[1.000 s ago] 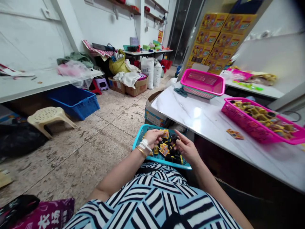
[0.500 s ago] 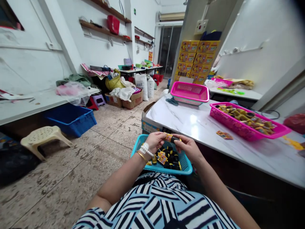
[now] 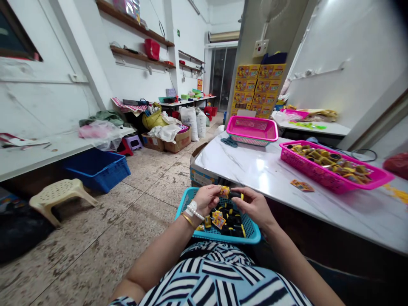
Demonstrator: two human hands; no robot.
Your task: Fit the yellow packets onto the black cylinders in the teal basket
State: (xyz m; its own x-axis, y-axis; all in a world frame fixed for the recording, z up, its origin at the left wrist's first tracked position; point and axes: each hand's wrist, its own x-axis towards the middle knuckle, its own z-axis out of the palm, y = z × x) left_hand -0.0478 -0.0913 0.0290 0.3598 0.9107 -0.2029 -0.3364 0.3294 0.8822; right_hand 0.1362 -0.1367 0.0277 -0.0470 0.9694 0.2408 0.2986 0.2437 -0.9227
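Over the turquoise basket (image 3: 223, 238), my left hand (image 3: 206, 199) pinches a yellow printed label (image 3: 224, 192). My right hand (image 3: 255, 207) closes its fingers around a small black cylinder with a yellow end (image 3: 236, 195). The label meets the cylinder's left end; whether it is wrapped on or only touching I cannot tell. Below, inside the basket, lie several black and yellow cylinders (image 3: 234, 230) and a few loose printed labels (image 3: 218, 221). My wrists and fingers hide part of the basket's contents.
A marble-patterned table (image 3: 245, 165) stands ahead to the right. On it are a pink basket full of yellow-wrapped pieces (image 3: 331, 163), stacked empty baskets (image 3: 251, 128) and some flat labels (image 3: 301, 185). At left are a cream stool (image 3: 59, 191) and a blue crate (image 3: 102, 174).
The camera view has tilted up slightly, so hands and basket appear lower. Both hands keep hold of the label and cylinder, with little change in grip.
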